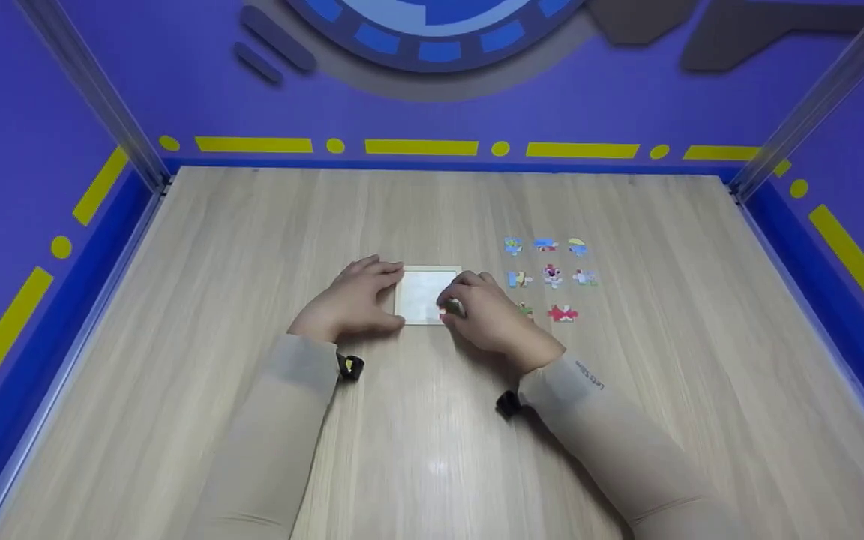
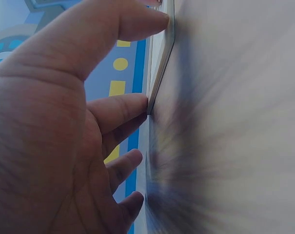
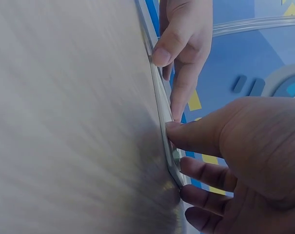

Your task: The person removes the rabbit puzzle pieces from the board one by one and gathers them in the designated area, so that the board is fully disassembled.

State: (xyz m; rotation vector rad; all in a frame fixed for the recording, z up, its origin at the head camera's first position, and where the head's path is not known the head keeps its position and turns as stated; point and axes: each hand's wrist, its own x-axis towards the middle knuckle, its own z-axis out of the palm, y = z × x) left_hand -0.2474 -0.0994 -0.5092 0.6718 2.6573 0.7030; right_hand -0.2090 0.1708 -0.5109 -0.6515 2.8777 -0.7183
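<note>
A small square puzzle tray (image 1: 430,268) with a pale rim and a white inside lies flat on the table. Along its left side rests my left hand (image 1: 349,300), thumb at the near corner and index finger at the far corner, the fingers spread and fairly straight. My right hand (image 1: 488,311) pinches a jigsaw piece (image 1: 453,306) with green and red on it at the tray's near right corner. Fingers partly cover this piece. In the right wrist view its edge (image 3: 176,155) shows between thumb and fingers at the tray.
Several loose jigsaw pieces lie in rows to the right, among them a red one (image 1: 563,313) and one with an animal face (image 1: 551,276). A green piece (image 1: 525,310) is partly hidden by my right hand. Blue panels (image 1: 432,112) wall the wooden table (image 1: 417,435).
</note>
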